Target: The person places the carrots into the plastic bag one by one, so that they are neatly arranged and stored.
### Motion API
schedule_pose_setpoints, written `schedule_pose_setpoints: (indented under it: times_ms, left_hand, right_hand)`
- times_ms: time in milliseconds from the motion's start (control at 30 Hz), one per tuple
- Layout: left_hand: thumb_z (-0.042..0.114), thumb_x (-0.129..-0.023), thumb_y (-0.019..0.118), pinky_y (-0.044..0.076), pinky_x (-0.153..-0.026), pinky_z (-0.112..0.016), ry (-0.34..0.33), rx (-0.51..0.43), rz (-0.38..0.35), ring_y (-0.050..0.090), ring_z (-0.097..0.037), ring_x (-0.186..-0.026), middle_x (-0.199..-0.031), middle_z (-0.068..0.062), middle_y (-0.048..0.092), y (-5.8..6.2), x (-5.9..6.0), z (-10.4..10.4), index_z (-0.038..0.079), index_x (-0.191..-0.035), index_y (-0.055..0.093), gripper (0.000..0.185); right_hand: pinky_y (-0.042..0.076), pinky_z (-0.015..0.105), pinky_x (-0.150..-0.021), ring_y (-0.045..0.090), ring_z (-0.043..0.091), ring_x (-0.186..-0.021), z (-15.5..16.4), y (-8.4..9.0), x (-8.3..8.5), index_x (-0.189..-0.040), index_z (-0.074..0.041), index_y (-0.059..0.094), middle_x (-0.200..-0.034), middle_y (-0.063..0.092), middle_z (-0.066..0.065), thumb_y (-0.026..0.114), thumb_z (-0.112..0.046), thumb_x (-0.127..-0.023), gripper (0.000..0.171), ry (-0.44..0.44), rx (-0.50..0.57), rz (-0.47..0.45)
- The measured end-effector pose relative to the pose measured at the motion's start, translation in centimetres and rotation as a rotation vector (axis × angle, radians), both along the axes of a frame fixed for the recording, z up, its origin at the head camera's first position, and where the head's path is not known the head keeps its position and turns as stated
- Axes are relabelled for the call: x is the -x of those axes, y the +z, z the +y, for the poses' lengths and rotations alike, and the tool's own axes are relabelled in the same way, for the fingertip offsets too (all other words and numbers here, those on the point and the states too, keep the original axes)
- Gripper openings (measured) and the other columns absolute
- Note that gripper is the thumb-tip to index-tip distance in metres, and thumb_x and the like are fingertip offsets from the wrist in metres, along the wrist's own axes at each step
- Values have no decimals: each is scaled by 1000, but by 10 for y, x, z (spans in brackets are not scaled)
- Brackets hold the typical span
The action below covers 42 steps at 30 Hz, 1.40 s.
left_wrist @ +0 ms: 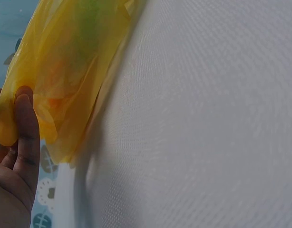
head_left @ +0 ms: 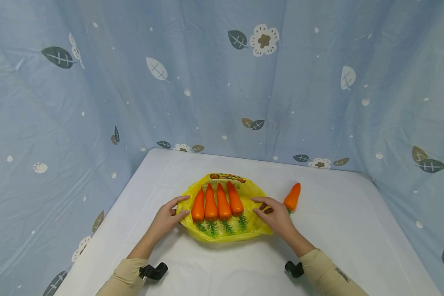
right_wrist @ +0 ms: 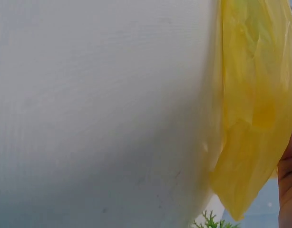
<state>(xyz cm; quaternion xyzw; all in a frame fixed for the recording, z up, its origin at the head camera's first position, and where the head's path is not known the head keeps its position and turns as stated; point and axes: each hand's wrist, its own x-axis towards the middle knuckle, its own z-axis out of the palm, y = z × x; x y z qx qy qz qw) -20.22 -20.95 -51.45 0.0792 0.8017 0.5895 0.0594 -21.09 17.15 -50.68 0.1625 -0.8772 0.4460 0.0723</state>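
Note:
A yellow plastic bag lies on the table with its mouth spread wide. Several orange carrots with green leafy tops sit side by side in it, tips pointing away from me. My left hand grips the bag's left edge; in the left wrist view the thumb presses on the yellow plastic. At the opposite edge, my right hand holds the bag between thumb and curled fingers, though the right wrist view shows only part of that hand. One more carrot lies outside the bag, just beyond my right hand, its top partly hidden.
A white cloth covers the table. Behind it and along the sides hangs a light blue curtain with leaf and flower prints. A black wrist camera is strapped to the left wrist, and another camera to the right.

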Motion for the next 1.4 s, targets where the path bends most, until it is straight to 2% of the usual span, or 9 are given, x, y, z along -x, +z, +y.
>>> schedule_pose_setpoints:
  times_ms: [167, 267, 433, 567, 800, 1200, 1400]
  left_hand:
    - [18, -96, 73, 59, -64, -35, 0, -4, -2, 69, -18, -77, -148, -22, 48, 0, -1, 0, 9, -145, 56, 53]
    - [18, -96, 73, 59, -64, -35, 1, -6, 2, 69, -18, -77, -149, -22, 47, 0, -1, 0, 9, -145, 56, 52]
    - [18, -96, 73, 59, -63, -35, 2, -6, 6, 69, -19, -75, -151, -21, 46, -1, 0, 0, 9, -145, 56, 52]
    - [18, -96, 73, 59, -63, -33, -2, -13, 5, 69, -19, -76, -152, -22, 44, -2, 0, -1, 9, -145, 56, 52]
    - [18, -96, 73, 59, -64, -34, -5, -22, -1, 69, -19, -76, -153, -21, 43, -3, 0, -1, 9, -145, 55, 53]
    - [20, -97, 72, 58, -64, -33, -5, -13, 1, 68, -17, -75, -153, -21, 43, -2, 0, -1, 9, -145, 55, 53]
    - [19, -97, 71, 59, -64, -33, -14, -18, 4, 68, -18, -76, -154, -22, 42, -3, 0, -2, 8, -145, 55, 52]
  right_hand:
    - [59, 30, -76, 61, 16, -87, 6, 4, -1, -125, -11, 73, -116, 71, 11, 79, -10, -90, 35, -8, 27, -25]
    - [58, 31, -78, 60, 17, -88, 10, 5, -1, -125, -14, 73, -117, 71, 10, 78, -14, -92, 33, -17, 34, -35]
    - [58, 28, -75, 59, 16, -87, 16, 3, -1, -124, -17, 73, -113, 70, 3, 78, -19, -93, 32, -42, 22, -10]
    - [58, 28, -73, 58, 15, -84, 21, 2, -2, -123, -14, 74, -109, 70, 1, 77, -16, -92, 31, -48, 35, 18]
    - [57, 25, -72, 58, 17, -83, 27, 1, -4, -123, -14, 74, -111, 69, 5, 77, -15, -93, 31, -78, 38, 39]
    - [56, 24, -70, 57, 16, -82, 41, -6, -4, -124, -16, 73, -110, 67, 4, 76, -14, -93, 31, -130, 35, 74]
    - [55, 20, -70, 59, 17, -83, 49, -11, -4, -125, -15, 72, -113, 65, 6, 76, -12, -93, 32, -182, 22, 103]
